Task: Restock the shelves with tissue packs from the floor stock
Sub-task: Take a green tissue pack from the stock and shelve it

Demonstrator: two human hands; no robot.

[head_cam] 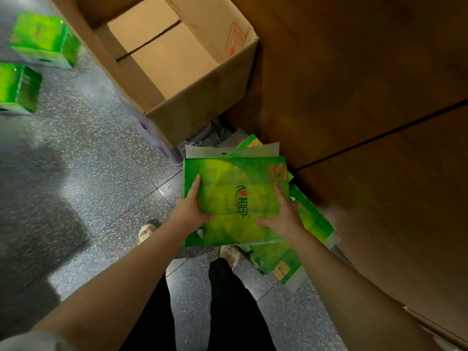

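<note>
Both hands (192, 209) gripping green tissue pack (235, 198)

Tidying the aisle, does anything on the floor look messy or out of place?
Yes. Green tissue packs lie crisscrossed in a loose pile on the floor beside the wooden unit, under the pack both hands hold.

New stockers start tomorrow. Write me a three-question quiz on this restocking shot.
1. True or false: the cardboard box beside the wooden cabinet is full of packs.
2. How many hands grip the top tissue pack? A) none B) one C) two
3. Fill in: more green packs lie under it on the ____.

Key:
1. False; the box is open and shows only its bare bottom.
2. C; the left hand and right hand hold its opposite edges, fingers over the top.
3. Floor.
</note>
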